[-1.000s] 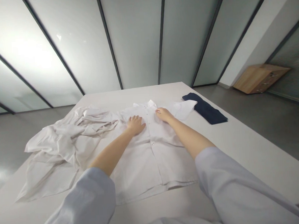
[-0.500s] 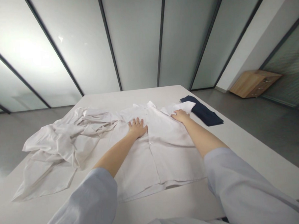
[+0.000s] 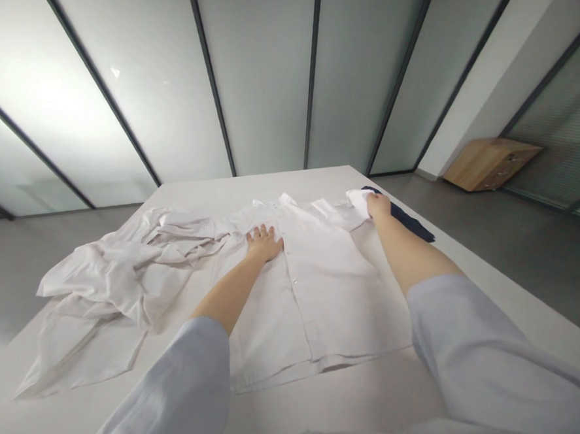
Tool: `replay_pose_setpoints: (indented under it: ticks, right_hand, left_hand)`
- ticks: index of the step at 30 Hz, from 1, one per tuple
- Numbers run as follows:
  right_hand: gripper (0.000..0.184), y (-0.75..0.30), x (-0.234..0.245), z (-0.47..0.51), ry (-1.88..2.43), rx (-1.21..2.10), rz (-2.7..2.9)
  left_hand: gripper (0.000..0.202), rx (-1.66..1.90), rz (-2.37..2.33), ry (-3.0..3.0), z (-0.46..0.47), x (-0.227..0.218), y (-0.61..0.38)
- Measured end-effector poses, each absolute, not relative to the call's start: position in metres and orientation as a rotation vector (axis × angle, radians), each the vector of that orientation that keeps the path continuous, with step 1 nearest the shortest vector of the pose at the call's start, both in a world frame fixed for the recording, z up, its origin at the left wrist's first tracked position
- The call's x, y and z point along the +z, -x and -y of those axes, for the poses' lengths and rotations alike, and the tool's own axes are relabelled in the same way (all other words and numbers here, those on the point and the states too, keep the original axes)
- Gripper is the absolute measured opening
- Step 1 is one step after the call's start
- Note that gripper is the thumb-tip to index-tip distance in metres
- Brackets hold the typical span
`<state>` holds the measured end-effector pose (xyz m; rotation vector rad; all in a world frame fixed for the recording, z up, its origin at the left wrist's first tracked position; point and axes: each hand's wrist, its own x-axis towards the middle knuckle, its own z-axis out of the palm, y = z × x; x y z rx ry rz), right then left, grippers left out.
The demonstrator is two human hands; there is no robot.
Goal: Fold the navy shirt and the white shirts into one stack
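A white button-front shirt [image 3: 333, 286] lies front up on the table, its collar toward the far side and its hem toward me. My left hand [image 3: 265, 243] rests flat on its chest beside the button placket, fingers spread. At the far right, my right hand [image 3: 378, 205] is closed on the end of the shirt's short sleeve, which is drawn out to the side and partly lifted. The sleeve end covers part of a folded dark navy cloth [image 3: 411, 223] behind that hand.
Crumpled white garments [image 3: 121, 279] spread over the left side of the white table [image 3: 490, 283]. Beyond the far edge stands a frosted glass partition [image 3: 266, 81] with dark frames. A wooden cabinet [image 3: 488, 162] sits on the floor at right.
My right hand has moved right from the shirt's shoulder area, closed on the sleeve and pulled it outward. The shirt's right side looks smoother. My left hand has stayed nearly in place.
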<state>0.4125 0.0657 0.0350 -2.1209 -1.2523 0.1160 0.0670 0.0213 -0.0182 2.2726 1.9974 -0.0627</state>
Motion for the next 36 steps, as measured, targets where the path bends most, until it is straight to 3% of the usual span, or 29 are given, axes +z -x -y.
replay_pose_setpoints:
  ticks: [7, 10, 13, 16, 19, 21, 24, 30, 36]
  right_hand:
    - [0.048, -0.39, 0.115, -0.063, 1.772, -0.117, 0.903]
    - [0.047, -0.345, 0.134, -0.054, 1.391, -0.091, 1.073]
    - [0.041, -0.293, 0.127, -0.035, 1.058, 0.425, 1.565]
    - [0.038, -0.26, 0.102, -0.018, 0.865, 0.96, 1.887]
    - [0.034, -0.255, 0.069, -0.012, 0.914, 1.11, 1.809]
    - [0.029, -0.265, 0.047, -0.015, 1.068, 1.046, 1.728]
    - [0.022, -0.29, 0.017, -0.023, 1.349, 0.846, 1.672]
    - [0.031, -0.335, -0.017, -0.026, 1.838, 0.334, 1.689]
    - [0.044, -0.349, -0.03, -0.02, 2.057, 0.125, 1.901]
  left_hand:
    - [0.071, 0.06, -1.942, -2.227, -0.05, -0.023, -0.073]
    - [0.064, 0.427, -1.704, -2.074, -0.059, -0.021, -0.075]
    - [0.065, 0.743, -1.468, -1.879, -0.058, -0.01, -0.069]
    - [0.084, 0.853, -1.052, -1.577, -0.047, 0.003, -0.048]
    - [0.098, 0.735, -0.775, -1.271, -0.029, 0.011, -0.019]
    - [0.095, 0.602, -0.836, -1.233, -0.017, 0.013, -0.003]
    - [0.072, 0.44, -1.061, -1.358, -0.005, 0.013, 0.007]
    - [0.031, 0.145, -1.146, -1.59, 0.005, 0.018, 0.002]
    - [0.034, 0.694, -1.171, -1.105, 0.011, 0.029, -0.005]
